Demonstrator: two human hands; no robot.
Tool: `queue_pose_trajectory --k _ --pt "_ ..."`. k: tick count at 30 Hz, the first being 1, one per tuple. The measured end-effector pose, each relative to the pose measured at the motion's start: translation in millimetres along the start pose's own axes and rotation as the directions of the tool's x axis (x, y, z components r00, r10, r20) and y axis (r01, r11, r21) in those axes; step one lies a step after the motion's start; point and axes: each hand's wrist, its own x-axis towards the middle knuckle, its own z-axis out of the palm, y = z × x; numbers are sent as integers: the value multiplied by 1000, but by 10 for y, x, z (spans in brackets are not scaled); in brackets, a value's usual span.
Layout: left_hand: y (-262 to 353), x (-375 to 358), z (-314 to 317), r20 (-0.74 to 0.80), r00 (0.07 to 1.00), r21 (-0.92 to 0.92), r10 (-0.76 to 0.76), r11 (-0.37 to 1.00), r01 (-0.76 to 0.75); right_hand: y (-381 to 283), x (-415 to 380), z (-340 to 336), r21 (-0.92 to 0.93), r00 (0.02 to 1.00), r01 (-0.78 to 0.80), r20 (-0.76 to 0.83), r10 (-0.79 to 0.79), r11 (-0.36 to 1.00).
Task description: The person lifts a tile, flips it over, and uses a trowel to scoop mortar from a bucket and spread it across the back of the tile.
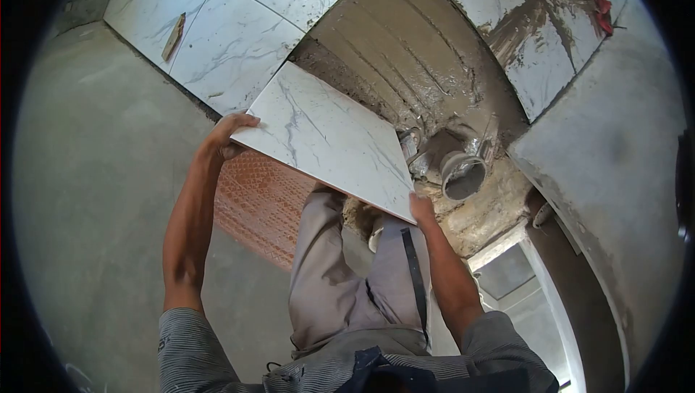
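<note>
A white floor tile (329, 143) with grey marbling is held tilted in front of my legs. My left hand (233, 134) is closed round its left corner, with fingertips over the top face. At the near right corner, my right hand (422, 209) grips the edge, the rest of its fingers hidden beneath. The tile's far edge overlaps the wet mortar bed (391, 38), which has several long grooves drawn across it. Below my left hand stands another tile, its textured terracotta-coloured back (257, 201) facing me.
Marbled tiles (239, 52) lie on the floor beyond the mortar on the left. Mortar-smeared tiles (536, 23) lie on the right, with a red object (602, 13). A mortar-coated bucket (463, 176) stands right of the held tile. A wood strip (174, 36) rests on the left tiles.
</note>
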Motion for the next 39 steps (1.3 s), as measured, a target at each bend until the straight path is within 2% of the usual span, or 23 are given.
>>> queue_pose_trajectory --k 4,8,13,16,22,23,25,28,31,35,37,39 --pt "-28 217 -66 -48 997 -8 -65 998 64 -21 -18 -6 24 996 -94 11 94 995" --pt "-63 383 -121 -22 999 7 -33 999 33 -120 -75 -52 49 987 -162 7 161 986" --pt "-18 432 -41 -6 998 1 -62 998 62 -65 -33 -20 -38 995 -92 34 93 995" --pt "6 508 -39 -12 997 40 -81 996 82 -96 9 -76 -13 984 -144 101 145 989" --pt "62 685 -3 -56 995 47 -86 995 88 -124 86 -118 -4 984 -94 153 94 996" --pt "73 704 -14 -57 994 53 -88 994 91 -103 96 -93 1 983 -97 156 95 995" --pt "142 720 22 -157 982 120 -105 985 125 -114 129 -89 51 985 -113 133 105 992" --pt "156 746 43 -132 987 146 -89 983 108 -83 135 -33 35 989 -65 139 59 997" --pt "228 658 163 -157 986 176 -58 981 85 -63 167 -7 49 984 -103 149 94 994" --pt "201 800 13 -181 979 168 -96 978 127 99 325 183 74 988 -91 134 80 993" --pt "187 791 57 -283 956 90 -81 990 111 154 384 246 18 981 49 187 -52 999" --pt "228 853 -64 -254 962 119 -97 984 130 11 249 29 44 979 44 199 -52 998"
